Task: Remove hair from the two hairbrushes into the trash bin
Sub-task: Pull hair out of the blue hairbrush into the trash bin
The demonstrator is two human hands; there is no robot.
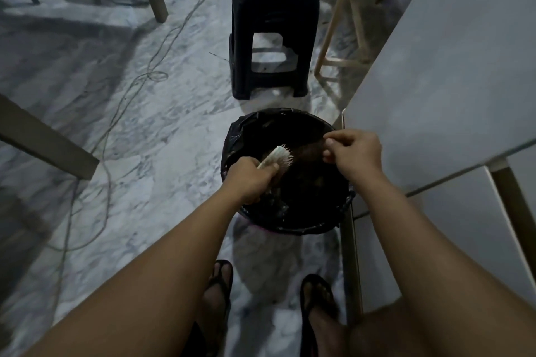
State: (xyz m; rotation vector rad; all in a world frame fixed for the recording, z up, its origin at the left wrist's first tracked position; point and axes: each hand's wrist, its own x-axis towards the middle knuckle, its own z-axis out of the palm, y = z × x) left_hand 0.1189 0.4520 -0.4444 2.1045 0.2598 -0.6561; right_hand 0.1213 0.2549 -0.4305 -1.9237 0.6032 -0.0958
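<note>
A round trash bin (232, 139) lined with a black bag stands on the floor in front of my feet. Over its left side, my left hand (251, 178) grips the handle of a pale hairbrush (278, 155), whose bristles point right. Above the bin's right side, my right hand (352, 153) has its fingers pinched together, with a brownish tuft of hair (307, 151) stretching between it and the brush. The second hairbrush is not in view.
A black plastic stool (272, 20) with white tissue on top stands behind the bin. A white table (452, 66) runs along the right. Cables (150, 72) trail over the marble floor, and table legs (43, 142) stand at left.
</note>
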